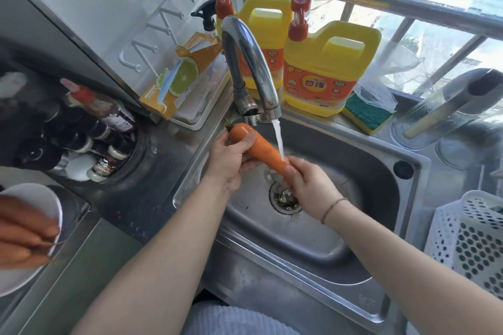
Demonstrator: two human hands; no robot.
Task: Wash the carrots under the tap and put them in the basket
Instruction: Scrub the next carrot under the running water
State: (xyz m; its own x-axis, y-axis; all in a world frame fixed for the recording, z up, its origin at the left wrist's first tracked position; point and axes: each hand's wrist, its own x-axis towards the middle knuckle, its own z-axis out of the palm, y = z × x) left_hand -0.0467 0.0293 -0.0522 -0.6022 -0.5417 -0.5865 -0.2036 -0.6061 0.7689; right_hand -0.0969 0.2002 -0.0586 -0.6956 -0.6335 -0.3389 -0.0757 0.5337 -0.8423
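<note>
As water is running from the tap at centre frame, holding a carrot over the steel sink, the stream striking its middle. Left hand gripping the thick stem end, thumb curled over the top and fingers wrapped beneath. Right hand closing round the narrow tip, thumb pressing on the orange skin, a thin cord bracelet circling that wrist. Carrot lying tilted, stem end up toward the upper left, tip down toward the drain. More carrots waiting, blurred, on a white plate at the left edge of the frame. White perforated basket sitting at the lower right, beside the sink, its contents not discernible. Two yellow detergent jugs with red pump tops standing on the window ledge behind the tap, a green and yellow sponge lying just to their right.
</note>
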